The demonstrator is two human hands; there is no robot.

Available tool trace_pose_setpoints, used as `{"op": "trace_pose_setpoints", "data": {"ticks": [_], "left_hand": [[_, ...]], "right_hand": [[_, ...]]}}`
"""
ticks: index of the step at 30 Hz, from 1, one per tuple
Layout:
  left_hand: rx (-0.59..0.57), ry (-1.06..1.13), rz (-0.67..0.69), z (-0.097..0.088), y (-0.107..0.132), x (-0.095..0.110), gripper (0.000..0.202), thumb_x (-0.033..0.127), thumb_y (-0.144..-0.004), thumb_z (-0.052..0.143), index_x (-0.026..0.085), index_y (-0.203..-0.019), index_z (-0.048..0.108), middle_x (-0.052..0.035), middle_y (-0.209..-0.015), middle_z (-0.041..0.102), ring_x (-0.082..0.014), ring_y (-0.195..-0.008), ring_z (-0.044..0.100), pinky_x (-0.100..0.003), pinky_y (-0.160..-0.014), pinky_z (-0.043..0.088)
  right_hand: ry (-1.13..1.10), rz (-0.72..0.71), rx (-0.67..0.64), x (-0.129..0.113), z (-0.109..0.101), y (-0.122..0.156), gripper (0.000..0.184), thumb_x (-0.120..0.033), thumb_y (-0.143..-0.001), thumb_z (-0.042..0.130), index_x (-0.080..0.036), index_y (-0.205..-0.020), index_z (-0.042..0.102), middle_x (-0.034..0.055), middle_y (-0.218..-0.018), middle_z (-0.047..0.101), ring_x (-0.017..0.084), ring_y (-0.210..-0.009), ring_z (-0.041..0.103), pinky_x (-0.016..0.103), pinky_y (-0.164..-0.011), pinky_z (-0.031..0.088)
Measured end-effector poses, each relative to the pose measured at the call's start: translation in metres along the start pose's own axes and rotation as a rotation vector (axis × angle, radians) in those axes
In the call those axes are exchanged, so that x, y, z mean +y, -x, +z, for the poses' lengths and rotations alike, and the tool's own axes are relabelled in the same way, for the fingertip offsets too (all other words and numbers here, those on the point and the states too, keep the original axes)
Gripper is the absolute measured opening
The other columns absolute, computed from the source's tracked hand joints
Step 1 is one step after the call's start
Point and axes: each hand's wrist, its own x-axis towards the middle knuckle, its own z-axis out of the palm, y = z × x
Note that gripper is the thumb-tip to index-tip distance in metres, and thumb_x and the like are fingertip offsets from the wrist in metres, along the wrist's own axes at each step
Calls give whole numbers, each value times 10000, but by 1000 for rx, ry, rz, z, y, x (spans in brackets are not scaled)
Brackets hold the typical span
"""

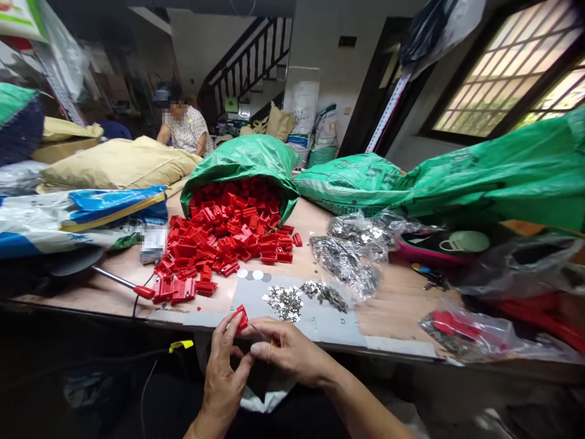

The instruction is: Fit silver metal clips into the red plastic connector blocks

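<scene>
At the table's front edge my left hand (225, 360) is closed on a small red plastic part (242, 317), gripped by the fingertips. My right hand (292, 352) is closed around a thin metal tool (258, 331) with a yellowish handle, probably a small screwdriver. Its shaft points toward the red part; whether the tip touches it I cannot tell. Just beyond my hands, a grey sheet (326, 326) carries a heap of small shiny metal pieces (286, 303) and a darker heap of metal pieces (325, 295). A large pile of similar red parts (219, 244) spills from a green sack (249, 152).
Clear bags of metal pieces (350, 262) lie right of the heaps. A red-handled tool (144, 292) rests at left. More green sacks (493, 177), a tan sack (123, 163) and a pink container (411, 249) line the table. Another person (189, 128) sits behind.
</scene>
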Motion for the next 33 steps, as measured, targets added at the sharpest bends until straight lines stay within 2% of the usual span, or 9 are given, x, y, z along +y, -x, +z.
{"op": "trace_pose_setpoints", "data": {"ticks": [4, 7, 9, 12, 14, 18, 24, 29, 33], "left_hand": [[-61, -172, 142, 0, -1, 3, 337, 214, -802, 606, 265, -1134, 638, -93, -1157, 594, -252, -1026, 613, -344, -759, 558], [-116, -140, 109, 4, 0, 9, 272, 241, -783, 639, 252, -1052, 679, -80, -1089, 639, -258, -1033, 617, -375, -862, 522], [-168, -60, -1, 6, 1, 12, 270, 279, -769, 667, 240, -1036, 679, -77, -1076, 658, -256, -1029, 621, -371, -895, 500], [-228, 157, -247, 9, 5, 15, 347, 320, -749, 699, 225, -1078, 641, -75, -1056, 694, -239, -998, 643, -338, -889, 496], [-240, 325, -368, 12, 8, 16, 380, 316, -717, 733, 208, -1064, 623, -77, -1041, 711, -227, -974, 655, -311, -871, 499], [-249, 504, -468, 18, 11, 21, 341, 277, -668, 780, 190, -950, 610, -76, -1034, 720, -195, -910, 666, -270, -815, 506], [-168, 576, -522, 21, 12, 24, 370, 273, -604, 818, 176, -887, 601, -87, -977, 742, -178, -823, 678, -260, -758, 513], [-70, 596, -569, 21, 13, 26, 405, 300, -555, 836, 180, -856, 594, -89, -962, 742, -194, -839, 685, -261, -743, 524], [-66, 609, -555, 22, 13, 32, 393, 296, -550, 835, 182, -842, 599, -49, -920, 716, -178, -778, 672, -255, -672, 541]], "right_hand": [[-176, 97, -50, -4, 2, 27, 411, -468, -848, 582, -172, -1127, 648, 61, -1088, 650, 223, -1054, 566, 329, -930, 426], [-132, 122, -10, 3, -9, 38, 409, -433, -843, 593, -181, -1164, 610, 57, -1100, 648, 211, -1031, 577, 312, -893, 443], [102, 164, 168, 14, -24, 44, 342, -374, -853, 582, -189, -1139, 600, 58, -1058, 661, 201, -972, 602, 304, -850, 456], [721, 338, 567, 35, -56, 52, 176, -254, -866, 531, -183, -1005, 613, 67, -937, 672, 206, -858, 622, 314, -779, 448], [968, 486, 636, 47, -75, 55, 128, -208, -870, 510, -181, -941, 613, 71, -914, 683, 215, -857, 631, 304, -749, 436], [1163, 619, 619, 56, -92, 49, 132, -264, -892, 494, -200, -895, 610, 60, -872, 701, 202, -838, 649, 270, -697, 411], [1235, 710, 584, 54, -91, 36, 170, -277, -893, 462, -197, -900, 612, 77, -864, 707, 216, -811, 659, 277, -653, 385], [1227, 731, 560, 53, -89, 46, 194, -219, -880, 433, -180, -878, 624, 100, -858, 707, 221, -808, 653, 280, -646, 369], [1195, 742, 510, 47, -87, 57, 188, -233, -863, 456, -194, -829, 637, 74, -824, 709, 207, -800, 647, 266, -634, 355]]}}
